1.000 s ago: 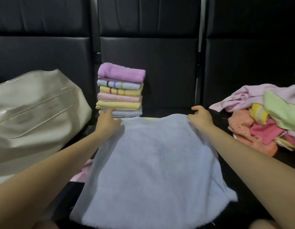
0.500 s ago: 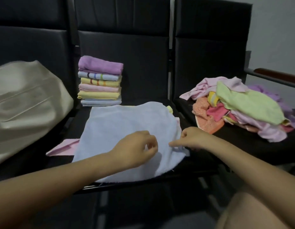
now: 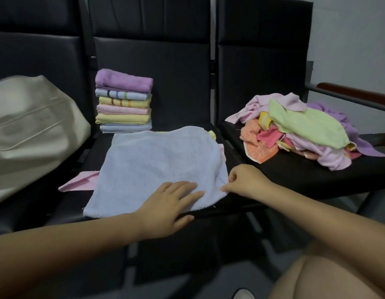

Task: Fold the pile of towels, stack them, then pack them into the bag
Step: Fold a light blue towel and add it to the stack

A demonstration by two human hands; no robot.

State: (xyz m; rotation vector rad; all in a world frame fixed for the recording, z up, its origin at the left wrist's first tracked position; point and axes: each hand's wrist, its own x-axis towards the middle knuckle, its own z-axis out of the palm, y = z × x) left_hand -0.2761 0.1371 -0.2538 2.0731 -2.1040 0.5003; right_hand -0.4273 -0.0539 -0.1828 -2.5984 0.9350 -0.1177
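The left hand (image 3: 165, 203) lies flat, fingers spread, on the soft, fuzzy blue towel (image 3: 152, 165). The right hand (image 3: 245, 182) pinches the towel's near right corner.

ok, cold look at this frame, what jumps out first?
The pale blue towel spread on the middle seat, left hand flat on its near edge, right hand pinching its near right corner. Behind it a neat folded stack; a jumbled towel pile on the right seat.
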